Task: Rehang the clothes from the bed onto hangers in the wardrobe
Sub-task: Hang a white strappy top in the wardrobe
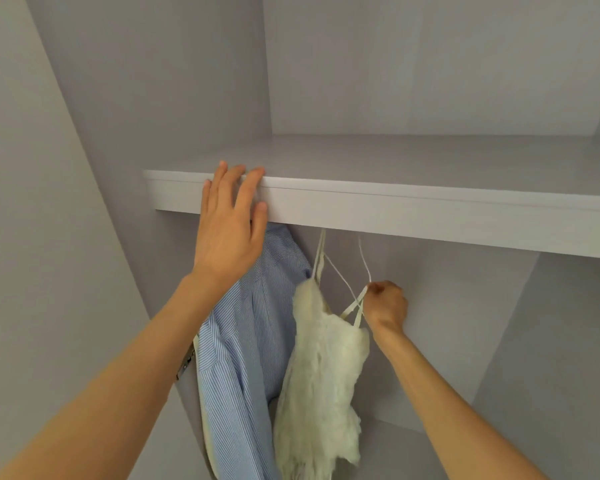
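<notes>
Left hand (227, 233) rests on the shelf (430, 209) front edge, fingers spread. Right hand (385, 304) pinches a strap (352, 306) of the top (323, 368) hanging beside the shirt (243, 341). A hard tug could slip the strap off its unseen hanger.

Two bare forearms are showing in the head view, with no sleeve covering either one up to the frame's edge. The left hand (227, 230) is wearing no ring, watch or glove, and the right hand (387, 304) is showing none on its visible side either.
</notes>
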A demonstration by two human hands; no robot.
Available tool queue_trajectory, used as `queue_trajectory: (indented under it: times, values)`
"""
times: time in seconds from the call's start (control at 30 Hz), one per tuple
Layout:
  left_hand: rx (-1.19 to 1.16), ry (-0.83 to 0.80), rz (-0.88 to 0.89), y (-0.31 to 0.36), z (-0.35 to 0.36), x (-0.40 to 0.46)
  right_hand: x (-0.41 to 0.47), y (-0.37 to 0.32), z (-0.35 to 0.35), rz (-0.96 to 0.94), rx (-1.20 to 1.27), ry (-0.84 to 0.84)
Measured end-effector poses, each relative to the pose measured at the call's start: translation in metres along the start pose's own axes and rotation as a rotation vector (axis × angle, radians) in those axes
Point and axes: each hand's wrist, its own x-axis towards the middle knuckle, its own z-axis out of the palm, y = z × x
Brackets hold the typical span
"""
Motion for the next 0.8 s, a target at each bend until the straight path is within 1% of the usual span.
queue_trajectory:
  times: [0.1,0.23,0.47,0.53,0.6,0.7,0.73,0.8]
  values:
    - [-0.006,0.034,0.037,-0.003,0.002,0.001,0.003,-0.005,0.013,0.084,0.052,0.031]
    - [-0.034,0.076,0.037,-0.004,0.008,0.002,0.01,-0.006,0.024,0.147,0.039,0.015]
    - [-0.035,0.094,0.045,-0.005,0.013,0.001,0.011,0.004,0.048,0.148,0.035,-0.046]
    - [-0.027,0.081,0.04,-0.005,0.013,0.001,0.007,0.003,0.05,0.102,0.02,-0.071]
    - [-0.021,0.059,0.038,-0.005,0.013,-0.001,0.001,0.005,0.05,0.012,0.002,-0.067]
    - [-0.04,0.042,0.034,-0.004,0.012,-0.01,-0.01,0.022,0.049,-0.155,-0.136,-0.041]
    - [-0.058,0.037,0.031,-0.004,0.012,-0.016,-0.013,0.028,0.048,-0.196,-0.126,-0.049]
    - [-0.102,0.013,0.034,-0.001,0.014,-0.035,-0.022,0.039,0.045,-0.241,-0.032,-0.081]
